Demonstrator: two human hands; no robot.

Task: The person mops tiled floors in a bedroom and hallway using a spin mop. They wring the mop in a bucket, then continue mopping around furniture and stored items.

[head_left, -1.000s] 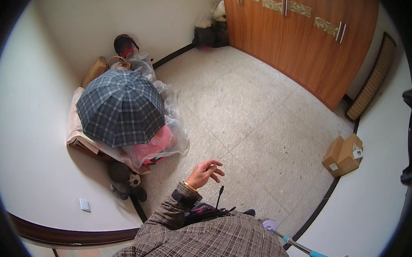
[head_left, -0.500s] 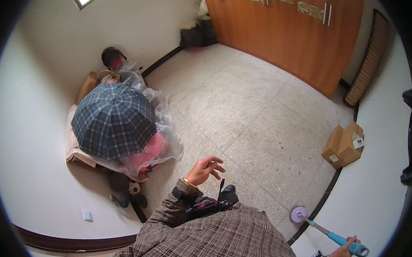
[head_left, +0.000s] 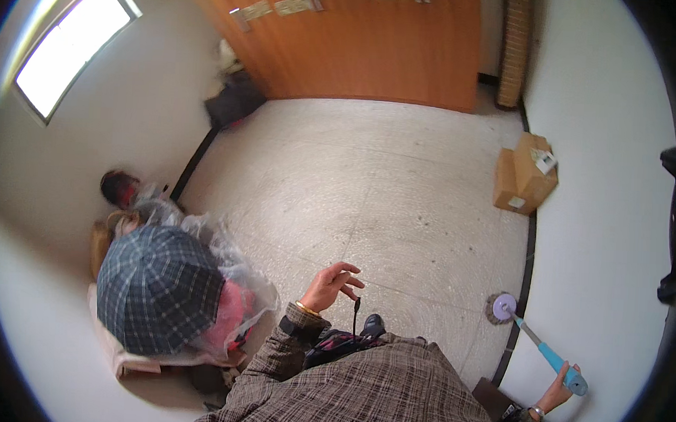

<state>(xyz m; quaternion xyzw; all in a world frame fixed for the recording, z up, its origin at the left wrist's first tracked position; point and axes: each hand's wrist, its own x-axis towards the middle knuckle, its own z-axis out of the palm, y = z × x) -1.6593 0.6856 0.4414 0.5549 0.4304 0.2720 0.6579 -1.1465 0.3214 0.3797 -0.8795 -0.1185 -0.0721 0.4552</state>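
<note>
My left hand (head_left: pixel 333 284) is raised in front of my chest with its fingers curled and apart. A thin black cord (head_left: pixel 356 314) hangs just below the fingertips; whether they touch it is unclear. My right hand (head_left: pixel 561 385) is low at the right and grips the light blue handle of a mop (head_left: pixel 549 356). Its round purple head (head_left: pixel 503 307) rests on the speckled floor (head_left: pixel 399 198) against the dark baseboard. My plaid jacket sleeves fill the bottom of the view.
An open checked umbrella (head_left: pixel 157 287) lies on clear plastic bags and red cloth at the left wall. Two cardboard boxes (head_left: pixel 524 178) stand by the right wall. Wooden doors (head_left: pixel 360 46) close off the far side, with dark bags (head_left: pixel 233 101) in the corner.
The view has swung right and up. The mop and my right hand have come fully into view, with the mop head now at the baseboard. My left hand keeps its raised pose.
</note>
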